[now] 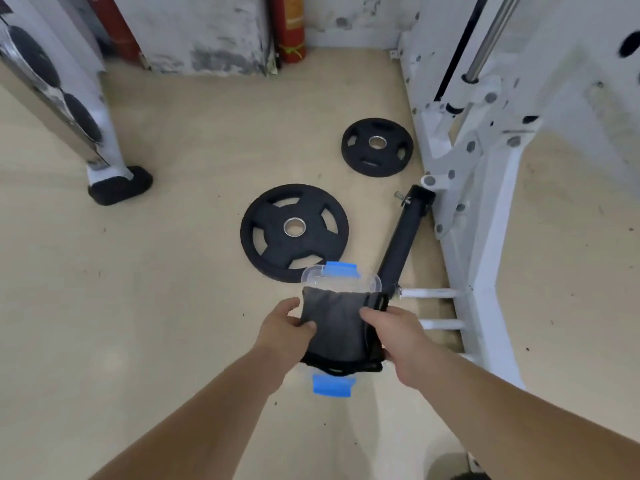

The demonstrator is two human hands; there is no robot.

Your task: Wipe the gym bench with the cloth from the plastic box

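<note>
Head view: we grasp a folded grey cloth [334, 323] with both hands, the left hand [284, 329] pinching its left edge and the right hand [391, 332] gripping its right edge. We hold the cloth just over a clear box [313, 273] with blue clips [341, 269] on the floor [173, 271]. Two black plates [294, 232] lie beyond, one near the box, beside a white rack [478, 188]

cloth [337, 323] over plastic box [341, 280], weight plate [294, 232] behind
</note>
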